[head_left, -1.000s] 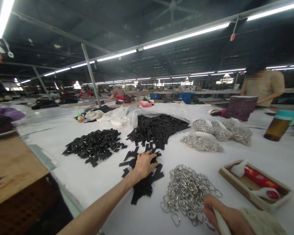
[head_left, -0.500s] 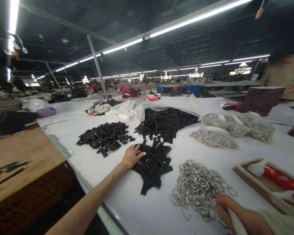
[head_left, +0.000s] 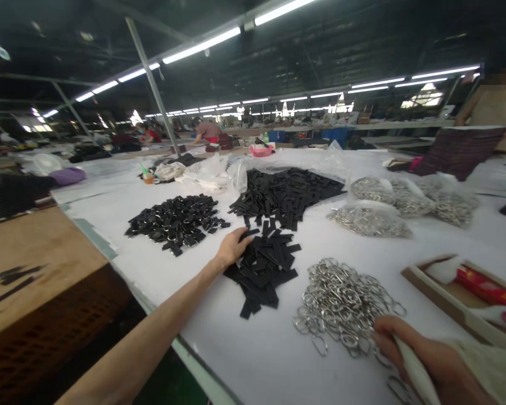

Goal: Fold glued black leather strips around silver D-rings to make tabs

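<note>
My left hand (head_left: 235,247) rests at the upper left edge of a loose heap of black strips (head_left: 261,275), its fingers touching them and holding none. My right hand (head_left: 421,360) grips a white tapered object (head_left: 414,368) at the lower right edge of a heap of silver metal D-rings (head_left: 341,306). Beyond these lie a pile of black strips fitted with rings (head_left: 175,222) and a larger pile of plain black strips (head_left: 284,194). Clear plastic bags of rings (head_left: 371,219) sit to the right.
A tray (head_left: 459,289) holding a red package stands at the right of the white-covered table (head_left: 160,275). A co-worker (head_left: 487,107) stands behind a dark stack (head_left: 459,152). A wooden board (head_left: 34,259) and a crate (head_left: 54,320) lie beyond the left edge.
My left hand has slid from on top of the black strip heap to its upper left edge. The view has swung, and my right hand still grips the white object.
</note>
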